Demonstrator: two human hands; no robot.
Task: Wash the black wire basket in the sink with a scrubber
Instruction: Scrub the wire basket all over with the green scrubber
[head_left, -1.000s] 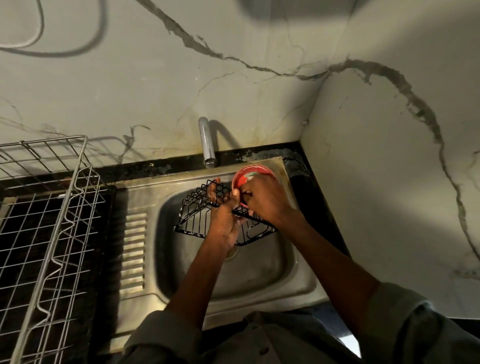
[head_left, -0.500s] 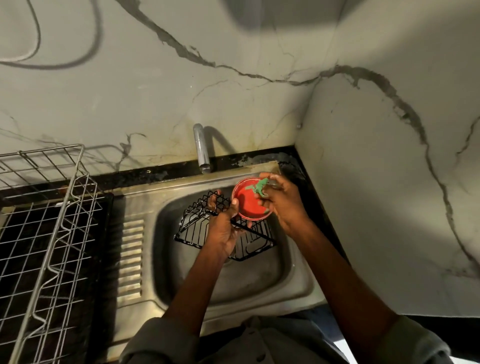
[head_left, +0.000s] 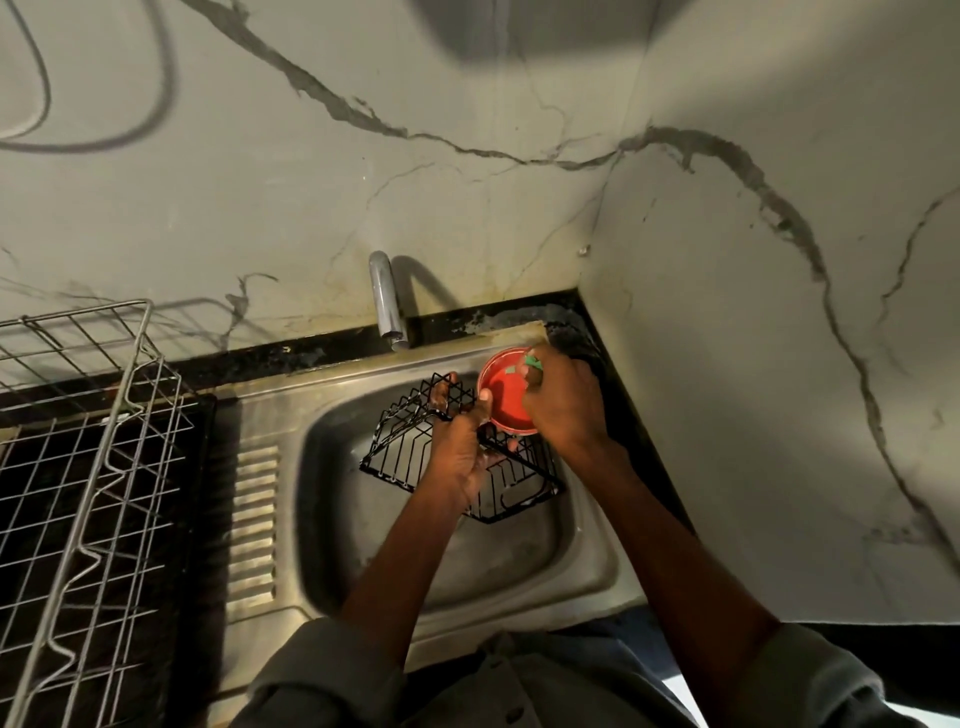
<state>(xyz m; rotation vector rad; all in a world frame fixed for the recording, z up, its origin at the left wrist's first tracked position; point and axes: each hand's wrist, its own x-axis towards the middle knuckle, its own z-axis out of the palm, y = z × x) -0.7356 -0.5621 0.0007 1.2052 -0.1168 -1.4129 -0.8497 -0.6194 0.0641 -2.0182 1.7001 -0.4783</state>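
Observation:
A black wire basket (head_left: 400, 452) hangs tilted over the steel sink (head_left: 332, 519). My left hand (head_left: 462, 447) grips its upper rim, thumb pointing up. At the sink's back right corner sits a round red container (head_left: 506, 397). My right hand (head_left: 563, 400) is over that container and pinches a green scrubber (head_left: 534, 362) at its far rim. The hand hides most of the scrubber.
A chrome tap (head_left: 385, 301) stands behind the sink. A tall steel dish rack (head_left: 88, 467) fills the black counter on the left. Marbled walls close in behind and on the right, forming a corner by the red container.
My right hand moved from the basket rim up to the red container, and it now holds the green scrubber down at the container's far edge. My left hand has kept its hold on the basket.

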